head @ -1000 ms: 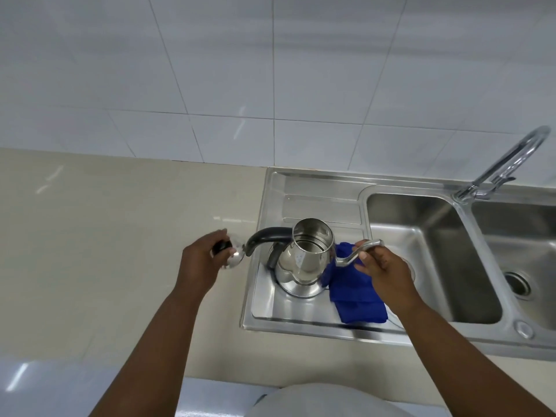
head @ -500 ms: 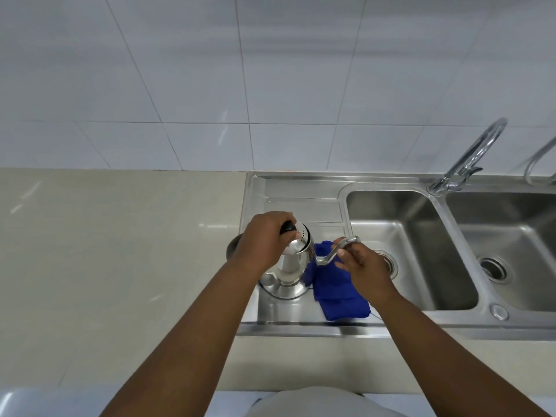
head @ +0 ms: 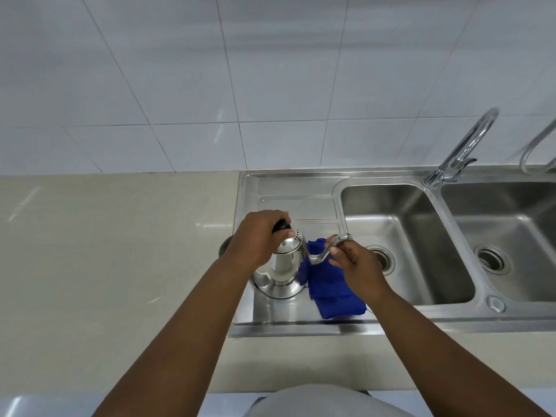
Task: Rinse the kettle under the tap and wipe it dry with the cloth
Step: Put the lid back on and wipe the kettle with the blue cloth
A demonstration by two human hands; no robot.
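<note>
Two hands meet on a stainless gooseneck kettle, which stands upright on the sink's drainboard, just at 9 o'clock of the left basin. The left hand is clenched over the black lid knob, pressing the lid onto the kettle mouth; the right hand pinches the curved spout in a closed grip. A blue cloth lies folded on the drainboard, touching the kettle at its 3 o'clock and partly under the right wrist. The tap stands at 2 o'clock, with no water visible. We judge the step in hand to be lidding or unlidding before the rinse; we cannot tell which. The next move calls for lifting the kettle toward 2 o'clock, under the tap, above the basin.
</note>
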